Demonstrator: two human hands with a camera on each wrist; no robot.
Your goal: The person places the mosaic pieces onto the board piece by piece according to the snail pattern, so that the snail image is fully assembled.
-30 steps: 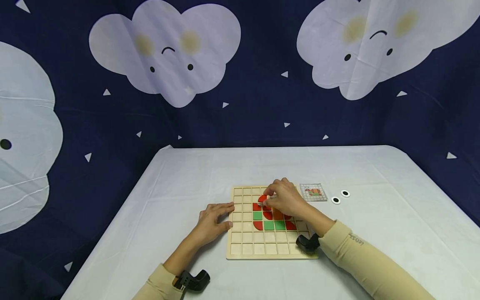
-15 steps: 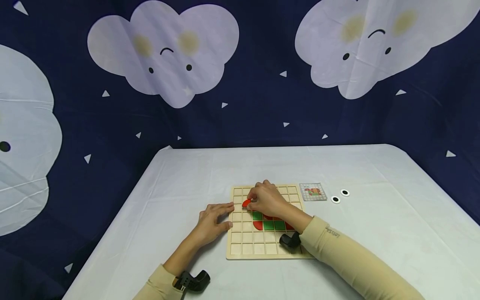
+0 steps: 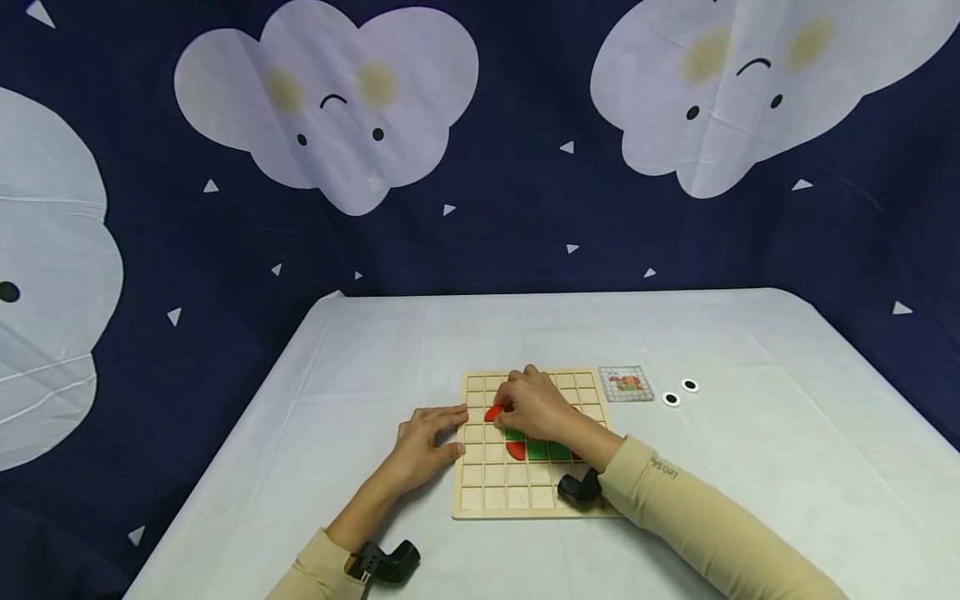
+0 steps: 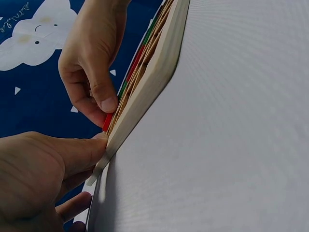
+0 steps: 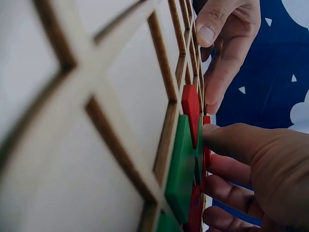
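Note:
A wooden grid board (image 3: 480, 500) lies on the white table. My right hand (image 3: 536, 408) reaches over its upper left part, thumb and index finger pinching a red rounded tile (image 3: 492, 413) low at a cell. In the left wrist view the thumb lies against that red tile (image 4: 107, 122). My left hand (image 3: 423, 446) rests at the board's left edge, fingers extended and touching the rim. Below the right hand, green square tiles (image 3: 537, 451) and a red quarter-circle tile (image 3: 515, 451) sit in cells. The hand and forearm hide other tiles.
Right of the board lies a small pattern card (image 3: 627, 384) with a coloured picture on a grid. Two white discs with black centres, one upper disc (image 3: 690, 386) and one lower disc (image 3: 671, 400), lie farther right. A dark cloud-print cloth (image 3: 517, 225) hangs behind the table.
My right hand has moved left across the board from the middle columns with the red tile, then lowered it to a cell near the left side. The left hand has stayed put.

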